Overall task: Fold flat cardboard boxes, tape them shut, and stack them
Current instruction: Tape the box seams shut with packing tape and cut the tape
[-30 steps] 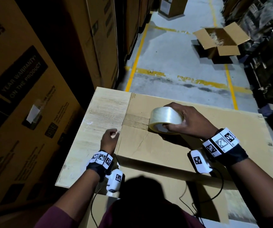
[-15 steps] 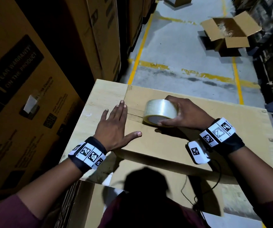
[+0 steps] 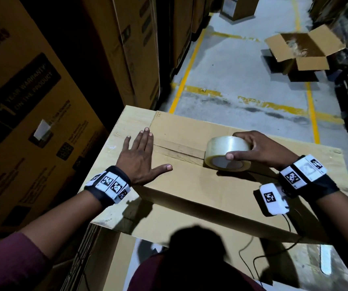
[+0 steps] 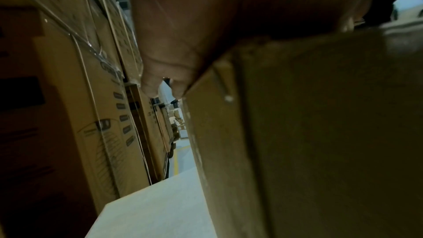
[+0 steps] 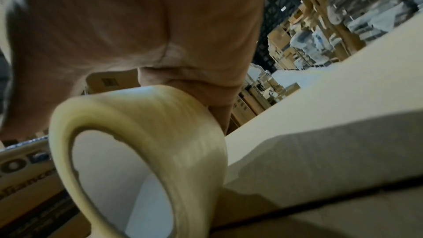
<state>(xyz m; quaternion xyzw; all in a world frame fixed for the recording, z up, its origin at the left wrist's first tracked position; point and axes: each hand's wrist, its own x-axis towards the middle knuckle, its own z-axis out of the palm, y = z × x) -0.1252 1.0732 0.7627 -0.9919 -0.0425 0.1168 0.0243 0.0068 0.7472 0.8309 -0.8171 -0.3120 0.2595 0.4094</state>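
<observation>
Tall stacked brown printed cartons (image 3: 43,101) wall off the left, close beside the brown cardboard box top (image 3: 189,185); grey concrete floor (image 3: 231,70) lies open ahead; an open-flapped carton (image 3: 303,49) stands far right.

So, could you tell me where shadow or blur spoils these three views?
Head view: sharp on the tape roll and left hand, but the wearer's shadow darkens the box near its front edge. Left wrist view: dim and soft. Right wrist view: the roll is smeared and stretched by the wide lens.
</observation>
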